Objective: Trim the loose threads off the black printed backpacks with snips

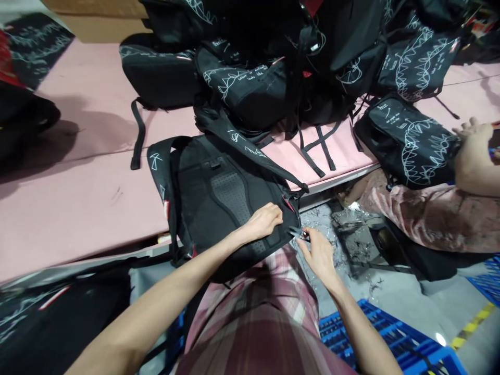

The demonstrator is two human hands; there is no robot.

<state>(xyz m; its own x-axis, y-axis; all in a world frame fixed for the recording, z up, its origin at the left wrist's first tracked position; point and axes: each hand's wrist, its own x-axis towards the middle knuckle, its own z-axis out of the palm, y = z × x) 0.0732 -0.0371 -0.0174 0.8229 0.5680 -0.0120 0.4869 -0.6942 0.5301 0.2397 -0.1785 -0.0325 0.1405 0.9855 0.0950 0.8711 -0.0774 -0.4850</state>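
A black backpack (199,208) lies on its front across the pink table's edge and my lap, with its padded back panel and shoulder straps facing up. On that panel rests my left hand (267,219), its fingers curled closed; whatever they pinch is hidden. My right hand (318,250) is closed around small thread snips (299,234). The blades of the snips point left, at the backpack's lower right side edge, close to my left hand. I cannot tell whether they touch the fabric.
Several black backpacks (242,88) with white scribbled prints are heaped along the far side of the pink table (89,192). To the right, a co-worker's hand (474,151) is by another backpack (424,140). Blue plastic crates (390,333) stand on the floor, where thread scraps lie.
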